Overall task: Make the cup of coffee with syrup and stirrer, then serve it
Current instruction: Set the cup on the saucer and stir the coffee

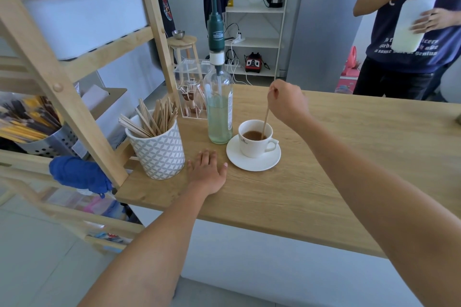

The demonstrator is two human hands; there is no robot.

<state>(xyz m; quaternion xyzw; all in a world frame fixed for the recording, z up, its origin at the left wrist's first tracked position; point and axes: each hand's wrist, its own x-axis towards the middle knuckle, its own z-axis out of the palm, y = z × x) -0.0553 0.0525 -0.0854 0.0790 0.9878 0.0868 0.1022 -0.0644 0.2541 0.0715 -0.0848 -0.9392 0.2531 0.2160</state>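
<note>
A white cup (255, 141), partly filled with light brown coffee, is seated on a white saucer (253, 158) on the wooden surface (324, 169), just beside a clear syrup bottle (219, 109) topped by a green pump. A thin wooden stirrer (266, 119) is pinched in the closed fingers of the right hand (287, 102), its lower end dipped in the coffee. The left hand (208, 169) is laid flat and open on the surface, holding nothing.

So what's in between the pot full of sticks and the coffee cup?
In the head view, the syrup bottle stands between the stick pot and the cup. Nearer the camera, the left hand lies flat on the table.
</note>
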